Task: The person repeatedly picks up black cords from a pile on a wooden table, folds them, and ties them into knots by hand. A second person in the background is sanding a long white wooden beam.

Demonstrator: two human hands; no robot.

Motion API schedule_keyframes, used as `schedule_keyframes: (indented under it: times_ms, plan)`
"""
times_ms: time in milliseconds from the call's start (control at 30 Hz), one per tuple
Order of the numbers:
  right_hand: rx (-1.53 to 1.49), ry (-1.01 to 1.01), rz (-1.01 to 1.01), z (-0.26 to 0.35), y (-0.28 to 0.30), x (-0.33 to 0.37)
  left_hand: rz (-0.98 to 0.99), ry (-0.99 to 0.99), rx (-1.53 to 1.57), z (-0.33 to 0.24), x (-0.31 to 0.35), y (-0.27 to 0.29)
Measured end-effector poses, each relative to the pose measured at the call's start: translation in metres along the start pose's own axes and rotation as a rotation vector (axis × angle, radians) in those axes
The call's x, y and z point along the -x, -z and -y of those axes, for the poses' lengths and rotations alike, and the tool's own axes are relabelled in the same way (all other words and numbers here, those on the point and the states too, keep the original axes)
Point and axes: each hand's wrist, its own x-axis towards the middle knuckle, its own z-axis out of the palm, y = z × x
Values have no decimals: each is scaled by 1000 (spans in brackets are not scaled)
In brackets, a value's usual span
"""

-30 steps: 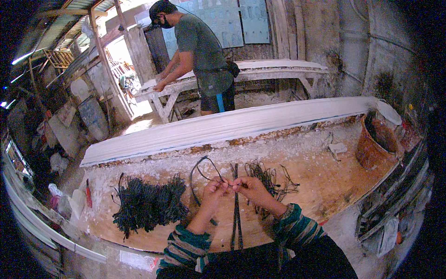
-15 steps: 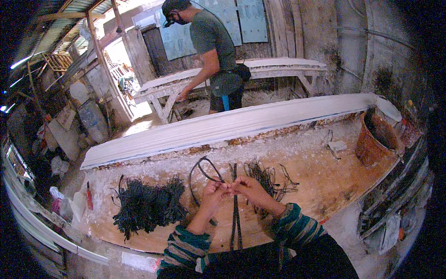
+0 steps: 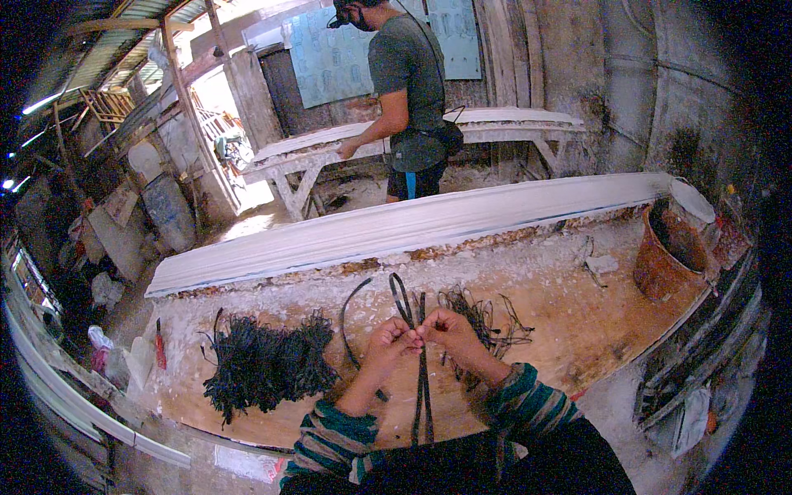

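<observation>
A rough workshop with grimy walls surrounds a plaster-crusted wooden bench (image 3: 577,330). At its near middle the two hands meet. The left hand (image 3: 388,340) has its grip pressed together on a long black strap (image 3: 421,363), pinching it just below a loop that rises above the knuckles. The right hand (image 3: 450,330) touches the left, its fingers also pinched shut on the same strap. The strap's doubled tails hang straight down between the striped sleeves toward the near edge of the bench.

Just beside the left hand a loose curved strap (image 3: 351,318) lies on the wood. Beside the right hand sits a small tangle of thin black strips (image 3: 483,318). Farther left lies a big dark heap of tied strips (image 3: 264,363), with a red-handled tool (image 3: 159,346) near the bench's left end.

Along the far edge runs a long white moulding (image 3: 412,227). A rusty brown bucket (image 3: 664,264) stands at the right end. Beyond, another person (image 3: 408,91) leans over a second white bench (image 3: 503,128).
</observation>
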Motion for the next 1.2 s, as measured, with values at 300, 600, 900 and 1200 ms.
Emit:
schedule_keyframes:
  times_ms: [300,600,900,1200]
  plan:
    - [-3,-30,44,3,2,-1,-58,-10,67,5,-2,5]
    - [-50,-48,54,7,-1,0,-124,-55,179,-6,2,-1]
    - [-3,-8,41,-1,1,-2,-98,-18,148,-9,4,-5]
    - [10,85,59,-9,1,-3,-69,4,125,-1,2,2]
